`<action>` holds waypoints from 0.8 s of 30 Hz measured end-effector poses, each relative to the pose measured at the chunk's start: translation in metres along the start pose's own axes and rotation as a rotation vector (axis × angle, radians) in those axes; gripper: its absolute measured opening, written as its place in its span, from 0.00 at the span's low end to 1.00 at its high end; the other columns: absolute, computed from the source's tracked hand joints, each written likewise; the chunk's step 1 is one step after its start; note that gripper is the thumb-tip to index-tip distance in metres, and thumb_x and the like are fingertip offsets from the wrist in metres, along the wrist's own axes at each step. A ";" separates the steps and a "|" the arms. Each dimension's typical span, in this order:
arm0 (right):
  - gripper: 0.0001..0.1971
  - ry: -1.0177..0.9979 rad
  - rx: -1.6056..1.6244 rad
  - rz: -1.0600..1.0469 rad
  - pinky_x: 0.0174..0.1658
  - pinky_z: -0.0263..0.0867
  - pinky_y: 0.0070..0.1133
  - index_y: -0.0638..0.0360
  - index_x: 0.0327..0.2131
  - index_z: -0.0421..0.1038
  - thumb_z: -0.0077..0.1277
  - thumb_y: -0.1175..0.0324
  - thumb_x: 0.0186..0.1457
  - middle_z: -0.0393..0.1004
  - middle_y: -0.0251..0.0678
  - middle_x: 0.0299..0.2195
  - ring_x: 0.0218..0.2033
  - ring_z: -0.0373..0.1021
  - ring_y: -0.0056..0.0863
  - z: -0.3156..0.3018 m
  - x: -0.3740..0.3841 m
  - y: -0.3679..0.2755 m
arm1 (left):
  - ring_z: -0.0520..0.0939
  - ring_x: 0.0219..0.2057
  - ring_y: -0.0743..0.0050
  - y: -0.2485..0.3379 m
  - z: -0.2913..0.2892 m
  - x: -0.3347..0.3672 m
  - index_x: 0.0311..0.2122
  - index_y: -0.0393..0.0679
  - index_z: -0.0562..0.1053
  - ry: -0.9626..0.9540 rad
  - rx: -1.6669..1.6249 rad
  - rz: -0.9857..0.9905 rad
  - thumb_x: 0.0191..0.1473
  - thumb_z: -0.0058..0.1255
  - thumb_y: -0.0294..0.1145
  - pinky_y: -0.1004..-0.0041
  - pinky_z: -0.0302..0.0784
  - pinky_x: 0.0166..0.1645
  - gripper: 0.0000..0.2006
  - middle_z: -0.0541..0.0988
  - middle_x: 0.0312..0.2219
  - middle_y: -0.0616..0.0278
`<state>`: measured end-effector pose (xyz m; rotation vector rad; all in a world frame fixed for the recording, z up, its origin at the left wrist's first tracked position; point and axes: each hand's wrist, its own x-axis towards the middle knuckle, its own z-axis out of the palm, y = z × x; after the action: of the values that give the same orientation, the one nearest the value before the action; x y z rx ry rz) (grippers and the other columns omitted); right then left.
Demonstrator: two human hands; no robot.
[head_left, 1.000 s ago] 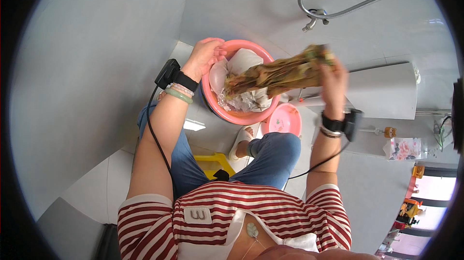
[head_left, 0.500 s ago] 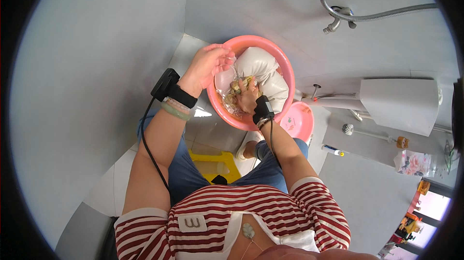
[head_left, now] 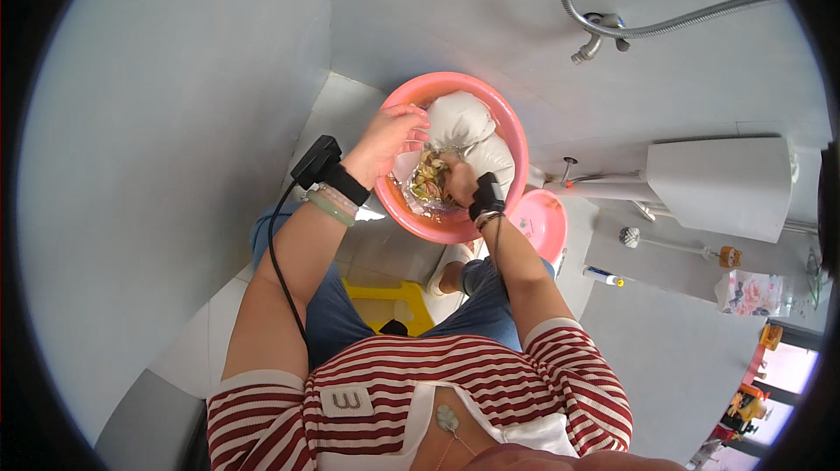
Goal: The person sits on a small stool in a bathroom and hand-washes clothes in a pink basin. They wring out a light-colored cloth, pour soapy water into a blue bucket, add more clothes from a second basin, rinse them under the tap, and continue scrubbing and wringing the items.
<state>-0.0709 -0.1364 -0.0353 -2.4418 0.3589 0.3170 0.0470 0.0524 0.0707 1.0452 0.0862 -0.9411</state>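
Now, left hand [head_left: 394,137]: up it sits at the left rim of the pink tub [head_left: 520,134], fingers bent and reaching over the inside; it seems to keep a clear plastic bag [head_left: 424,207] from folding in, though whether the fingertips pinch it I cannot tell.
Right hand [head_left: 459,178]: down in the tub it goes, blurred, on the right side of a leafy bunch [head_left: 429,175], probably pressing it into place; the fingers are partly hidden, so whether they grip it or just push, I cannot tell.
Gap between hands: they're apart, left hand higher at the rim, right hand lower, with the leaves lying between and nearer the right one.
Leafy bunch: there it is, near the middle of the tub, amid the clear plastic; yellow-green with dark brown patches, crumpled, limp-looking, heaped rather than flat.
Clear plastic bag: shiny and wrinkled, it shows around the near and left sides of the leaves, likely as a liner.
White bag: plump and rounded, the white bag [head_left: 457,118] fills the far and right part of the tub, apparently out of the leaves' way.
Tub's spot: just beyond the knees, handy for both arms, with a small pink basin [head_left: 547,224] just beside it, near right, and a yellow stool [head_left: 420,300] nearer the body.
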 end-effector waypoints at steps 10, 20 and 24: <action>0.12 0.331 1.229 -0.051 0.40 0.68 0.21 0.68 0.43 0.65 0.40 0.74 0.56 0.72 0.38 0.37 0.36 0.70 0.26 -0.182 -0.080 -0.101 | 0.64 0.51 0.67 -0.022 0.060 0.003 0.55 0.36 0.55 -0.454 0.380 0.119 0.35 0.63 0.30 0.72 0.57 0.56 0.40 0.65 0.49 0.55; 0.12 0.495 1.455 -0.332 0.39 0.68 0.23 0.67 0.39 0.65 0.42 0.67 0.57 0.72 0.39 0.35 0.34 0.71 0.27 -0.237 -0.107 -0.136 | 0.73 0.43 0.75 -0.002 0.062 -0.008 0.46 0.34 0.67 -0.601 0.394 0.053 0.41 0.56 0.21 0.75 0.66 0.49 0.22 0.74 0.40 0.60; 0.10 0.564 1.325 -0.028 0.37 0.69 0.21 0.67 0.36 0.67 0.44 0.70 0.55 0.73 0.37 0.33 0.32 0.72 0.24 -0.204 -0.089 -0.076 | 0.74 0.40 0.75 -0.008 0.049 0.003 0.44 0.34 0.69 -0.461 0.488 0.092 0.40 0.50 0.17 0.76 0.68 0.47 0.21 0.75 0.38 0.60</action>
<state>-0.1008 -0.1910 0.1912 -1.1642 0.5354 -0.5127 0.0252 0.0113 0.0899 1.2346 -0.5951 -1.1256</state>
